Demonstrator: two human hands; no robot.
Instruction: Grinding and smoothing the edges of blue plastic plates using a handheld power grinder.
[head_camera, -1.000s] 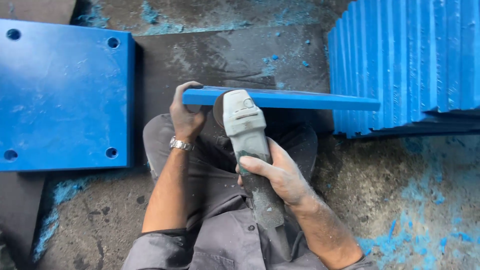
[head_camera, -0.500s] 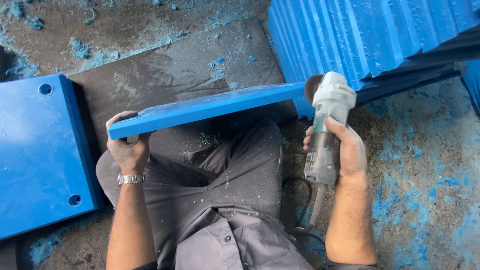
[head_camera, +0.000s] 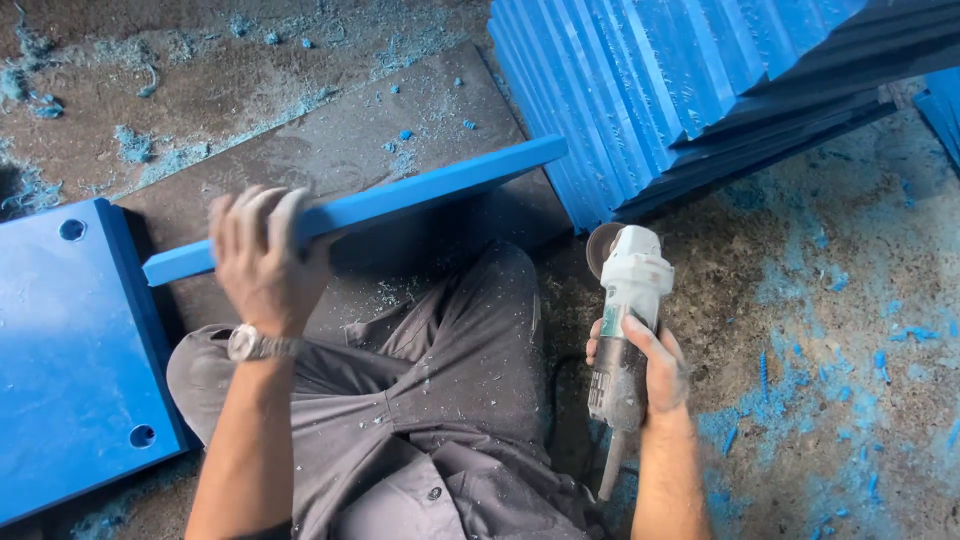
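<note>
Right now the left hand has its fingers wrapped tight on the blue board over the lap, while the right hand grips the grinder off its right end, so grinding looks paused with blue dust already on the floor.

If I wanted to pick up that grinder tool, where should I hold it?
Probably by the dark, narrow body behind the pale head, coming from the rear where the cord trails out. That part is slim enough to wrap fingers around, as the right hand does now. Keep away from the round disc at the front of the grinder.
</note>
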